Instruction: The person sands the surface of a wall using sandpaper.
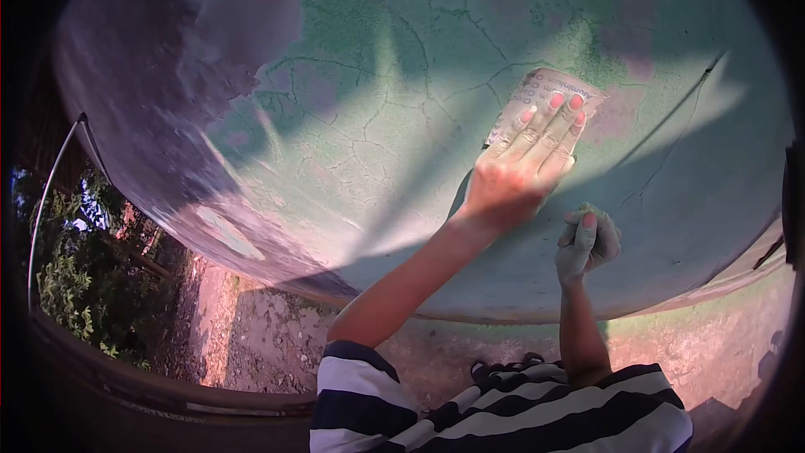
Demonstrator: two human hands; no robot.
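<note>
My left hand [524, 168] presses a sheet of sandpaper [549, 84] flat against a cracked, green-painted wall [360, 151]. Its fingers lie stretched over the sheet, and printed lettering shows on the sheet's upper part. Pale dust coats the fingers. Lower and to the right, my right hand [589, 243] is curled closed, also dusty, with the thumb over the fingers. A small pale bit shows at the top of that fist, too small to name.
Rough ground [281, 340] lies below the wall's curved-looking lower edge. Green plants [71, 294] stand at the far left behind a thin curved bar [46, 193]. Dark footwear [480, 369] shows at the bottom. Shadows cross the wall.
</note>
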